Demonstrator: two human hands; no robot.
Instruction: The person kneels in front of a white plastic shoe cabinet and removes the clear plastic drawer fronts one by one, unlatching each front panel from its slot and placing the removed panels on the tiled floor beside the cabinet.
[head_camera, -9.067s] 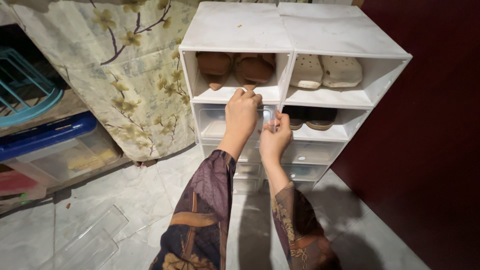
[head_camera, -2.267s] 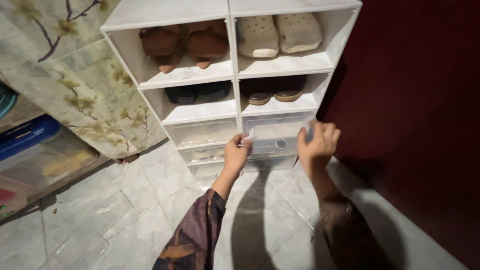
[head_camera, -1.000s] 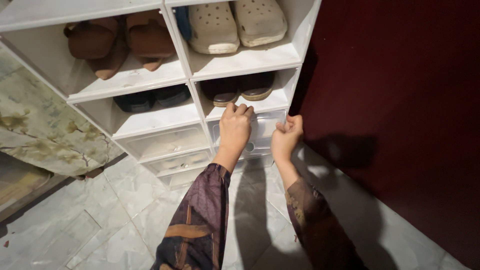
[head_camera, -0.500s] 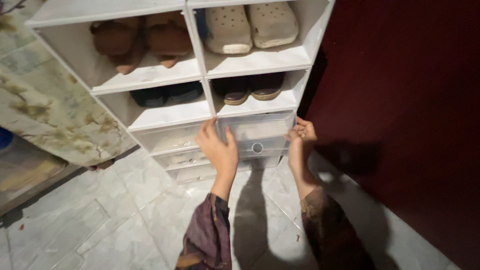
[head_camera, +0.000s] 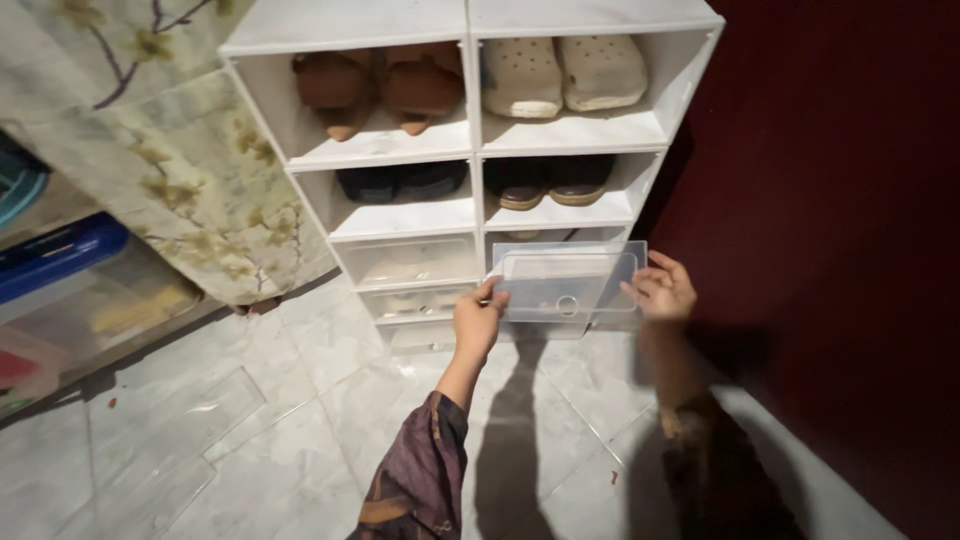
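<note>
A clear plastic door panel (head_camera: 568, 283) is held out in front of the white shoe rack (head_camera: 470, 130), level with its third row. My left hand (head_camera: 476, 320) grips the panel's left edge and my right hand (head_camera: 660, 290) grips its right edge. Above, brown sandals (head_camera: 382, 88) and cream clogs (head_camera: 560, 72) fill the top cubbies. Dark shoes (head_camera: 400, 182) and brown slippers (head_camera: 548, 188) sit in the second row. The lower left cubbies (head_camera: 408, 262) still carry clear doors.
A dark red wall (head_camera: 830, 250) stands close on the right. A floral curtain (head_camera: 170, 170) hangs at left over blue and clear storage bins (head_camera: 60, 280). Clear panels (head_camera: 160, 440) lie on the marble floor at lower left.
The clear door panel has come off the right third-row cubby and now sits free between my hands, pulled toward me. The camera has backed away from the rack.
</note>
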